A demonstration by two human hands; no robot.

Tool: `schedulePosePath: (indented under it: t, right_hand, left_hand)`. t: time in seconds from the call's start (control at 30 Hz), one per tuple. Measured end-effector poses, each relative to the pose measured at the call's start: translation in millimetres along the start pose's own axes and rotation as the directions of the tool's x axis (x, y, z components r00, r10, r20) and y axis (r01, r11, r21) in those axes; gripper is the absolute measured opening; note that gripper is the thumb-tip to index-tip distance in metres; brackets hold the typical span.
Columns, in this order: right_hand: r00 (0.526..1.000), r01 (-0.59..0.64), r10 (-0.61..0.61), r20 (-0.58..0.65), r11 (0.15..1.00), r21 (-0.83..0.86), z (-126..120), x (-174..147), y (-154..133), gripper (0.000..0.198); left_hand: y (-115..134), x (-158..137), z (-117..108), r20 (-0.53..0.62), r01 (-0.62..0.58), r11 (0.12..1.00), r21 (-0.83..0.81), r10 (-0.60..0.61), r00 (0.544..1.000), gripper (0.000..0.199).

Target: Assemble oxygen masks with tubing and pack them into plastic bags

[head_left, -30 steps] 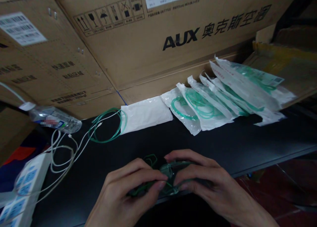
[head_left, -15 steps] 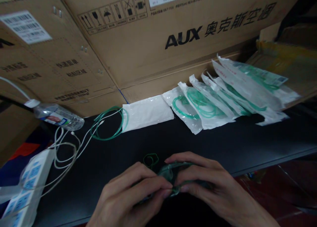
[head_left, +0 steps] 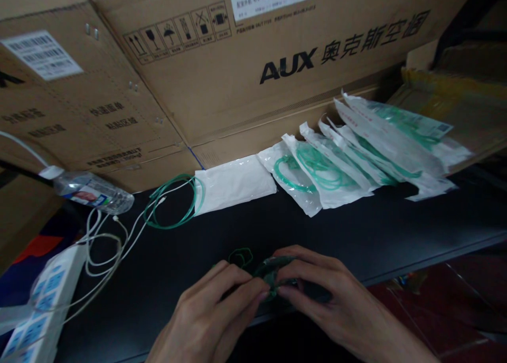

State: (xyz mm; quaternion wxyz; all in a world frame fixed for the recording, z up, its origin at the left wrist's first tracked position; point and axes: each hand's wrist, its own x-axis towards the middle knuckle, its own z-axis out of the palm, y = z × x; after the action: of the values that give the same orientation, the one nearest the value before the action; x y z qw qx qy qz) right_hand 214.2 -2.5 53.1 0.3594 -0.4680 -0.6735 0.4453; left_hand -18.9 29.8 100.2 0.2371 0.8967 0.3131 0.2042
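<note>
A translucent green plastic piece is pinched at its near edge by closed fingertips of left hand and right hand; its body lies just beyond, long axis obscured

A work corner in a storeroom or small workshop is suggested, though which of the two cannot be told. The black table is backed by a large carton printed with an air-conditioner brand and handling symbols, and pouches of green tubing are lined up at its foot. A power strip and a plastic bottle are seen at the left
</note>
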Motion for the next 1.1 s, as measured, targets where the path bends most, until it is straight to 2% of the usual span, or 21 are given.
schedulePosePath:
  t: [0.17, 0.27, 0.37, 0.47, 0.53, 0.57, 0.63, 0.7, 0.77, 0.9, 1.1]
  right_hand:
    - [0.998, -0.037, 0.037, -0.04, 0.999, -0.001, 3, 1, -3, 0.018]
    - [0.997, -0.056, 0.057, -0.054, 0.998, 0.021, 3, 5, -7, 0.017]
    - [0.988, -0.128, 0.127, -0.087, 0.992, 0.002, 4, 5, -6, 0.018]
    - [0.966, -0.215, 0.217, -0.14, 0.976, 0.032, 9, 2, 2, 0.021]
    - [0.961, -0.171, 0.186, -0.203, 0.981, 0.089, 14, -1, 10, 0.026]
    - [0.961, -0.114, 0.133, -0.241, 0.989, 0.091, 17, -2, 14, 0.027]
    - [0.959, 0.019, -0.014, -0.282, 1.0, 0.014, 22, -3, 18, 0.024]
    - [0.954, 0.124, -0.148, -0.26, 0.986, -0.107, 25, -4, 20, 0.023]
    - [0.948, 0.163, -0.207, -0.243, 0.969, -0.187, 28, -4, 21, 0.023]
    - [0.947, 0.119, -0.176, -0.271, 0.97, -0.214, 32, -3, 23, 0.019]
    - [0.959, 0.052, -0.103, -0.263, 0.98, -0.194, 35, 0, 28, 0.012]
  left_hand:
    - [-1, 0, 2, 0.089, 0.015, 0.997, 0.078, -0.022, 0.996, 0.022]
    - [-1, 0, 3, 0.108, 0.016, 0.997, 0.069, -0.023, 0.994, 0.028]
    - [-3, 0, 10, 0.024, -0.006, 1.0, 0.025, 0.006, 1.0, 0.029]
    - [-8, 2, 23, -0.1, 0.024, 0.999, -0.038, -0.028, 0.995, 0.025]
    - [-12, 3, 32, -0.141, 0.073, 0.992, -0.105, -0.088, 0.986, 0.025]
    - [-13, 3, 35, -0.153, 0.103, 0.985, -0.139, -0.124, 0.98, 0.025]
    - [-15, 3, 41, -0.158, 0.185, 0.965, -0.185, -0.215, 0.964, 0.02]
    - [-15, 2, 46, -0.152, 0.277, 0.939, -0.204, -0.31, 0.938, 0.017]
    - [-16, 1, 49, -0.154, 0.333, 0.917, -0.218, -0.369, 0.916, 0.016]
    - [-17, -1, 54, -0.162, 0.35, 0.906, -0.238, -0.393, 0.905, 0.017]
    - [-17, 4, 58, -0.23, 0.274, 0.935, -0.225, -0.324, 0.918, 0.02]
